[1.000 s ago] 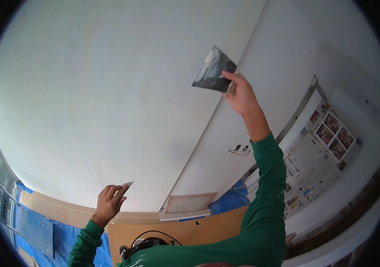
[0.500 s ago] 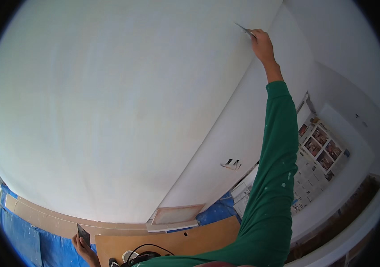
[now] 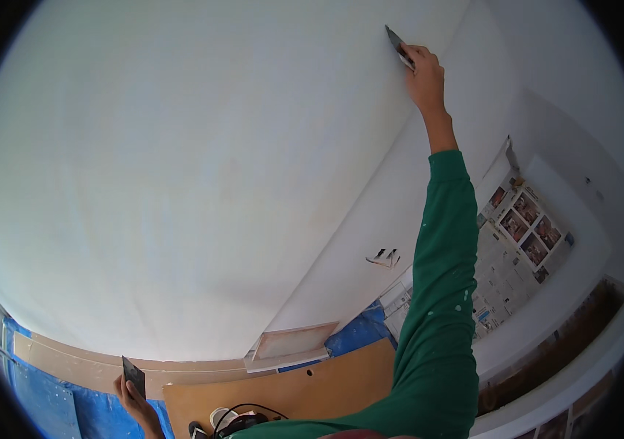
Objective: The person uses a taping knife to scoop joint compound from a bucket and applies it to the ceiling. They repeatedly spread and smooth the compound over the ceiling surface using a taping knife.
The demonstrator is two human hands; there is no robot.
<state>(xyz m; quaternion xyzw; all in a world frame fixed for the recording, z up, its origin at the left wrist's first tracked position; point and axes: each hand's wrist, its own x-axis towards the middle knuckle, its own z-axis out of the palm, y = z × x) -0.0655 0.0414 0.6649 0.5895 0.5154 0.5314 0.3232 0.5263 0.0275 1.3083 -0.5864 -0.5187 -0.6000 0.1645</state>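
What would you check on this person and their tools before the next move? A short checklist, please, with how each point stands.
1. Right hand has a hold on its scraper: ok.
2. That blade touches the white wall: cannot tell; it shows nearly edge-on.
3. Left hand has a hold on the second scraper: ok.
4. Second scraper lies flat against the wall: not ok; it is held low, its blade pointing up.
5. Blue sheet lies below part of the wall: ok.
6. Green sleeve is free of spots: not ok; pale spots show.
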